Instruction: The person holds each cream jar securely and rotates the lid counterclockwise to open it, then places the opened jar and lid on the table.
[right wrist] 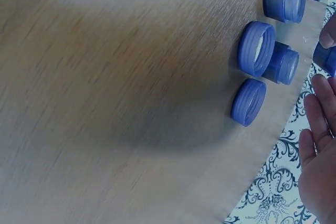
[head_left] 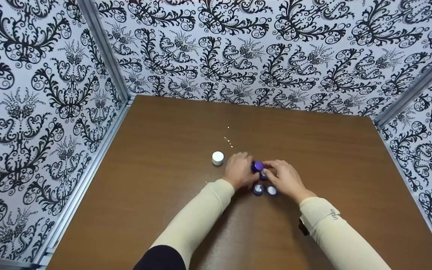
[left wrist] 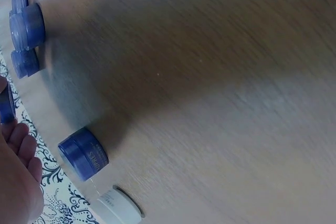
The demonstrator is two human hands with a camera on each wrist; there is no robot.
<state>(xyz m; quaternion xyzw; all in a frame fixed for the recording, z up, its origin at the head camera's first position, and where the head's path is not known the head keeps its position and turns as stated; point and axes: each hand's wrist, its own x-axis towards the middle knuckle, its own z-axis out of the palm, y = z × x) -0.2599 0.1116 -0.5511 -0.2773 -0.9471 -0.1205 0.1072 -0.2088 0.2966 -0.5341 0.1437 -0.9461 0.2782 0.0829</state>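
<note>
Pot (head_left: 257, 166): purple, was up off the table (head_left: 156, 157), between my hands.
Left hand (head_left: 239, 170): gripped it.
Right hand (head_left: 285, 178): pinched its right edge.
Lids (right wrist: 256, 50): two lay opening-up, nearer me.
Uncapped jars (right wrist: 282, 63): two stood beyond those.
White tub (head_left: 218, 158): sat left, labelled blue jar (left wrist: 83, 153) just beside it.

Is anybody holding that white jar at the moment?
No, the white jar stands by itself on the brown table, to the left of the left hand.
</note>
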